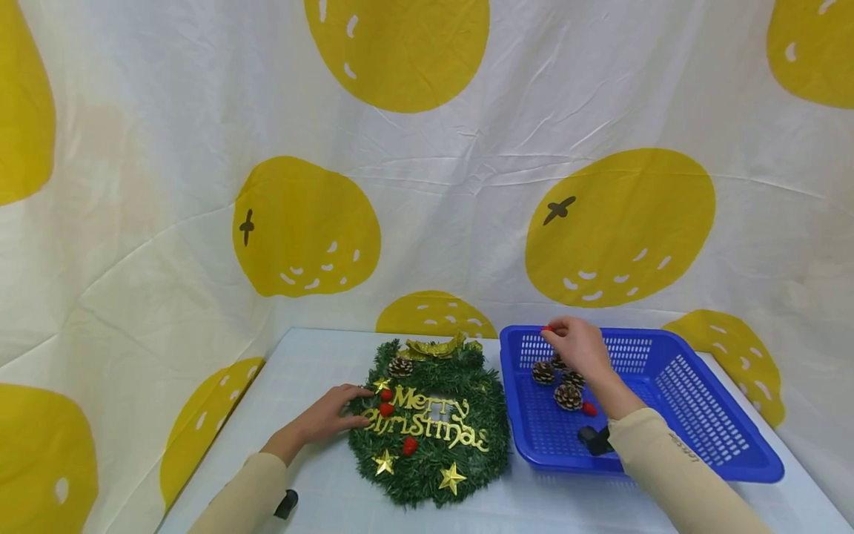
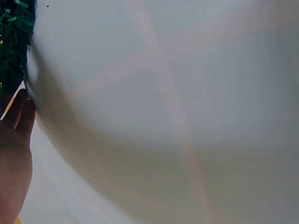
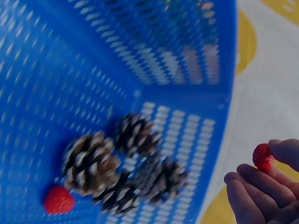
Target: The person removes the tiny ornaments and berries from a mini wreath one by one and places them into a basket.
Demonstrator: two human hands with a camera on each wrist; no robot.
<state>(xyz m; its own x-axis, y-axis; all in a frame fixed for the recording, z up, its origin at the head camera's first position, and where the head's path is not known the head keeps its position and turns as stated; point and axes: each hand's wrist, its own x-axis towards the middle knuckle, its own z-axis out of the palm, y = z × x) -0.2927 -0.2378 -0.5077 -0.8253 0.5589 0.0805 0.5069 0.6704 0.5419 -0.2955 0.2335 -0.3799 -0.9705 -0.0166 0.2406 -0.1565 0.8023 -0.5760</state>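
Note:
A green tinsel wreath lies on the table with gold "Merry Christmas" lettering, gold stars, red berries, a pine cone and a gold bow. My left hand touches its left edge, fingers extended. Above the back-left part of a blue basket, my right hand pinches a red artificial berry between thumb and finger. Inside the basket lie several pine cones and another red berry.
The basket stands just right of the wreath on a pale table. A white cloth printed with yellow fruit hangs behind. A dark wrist-worn device shows at my right wrist, over the basket.

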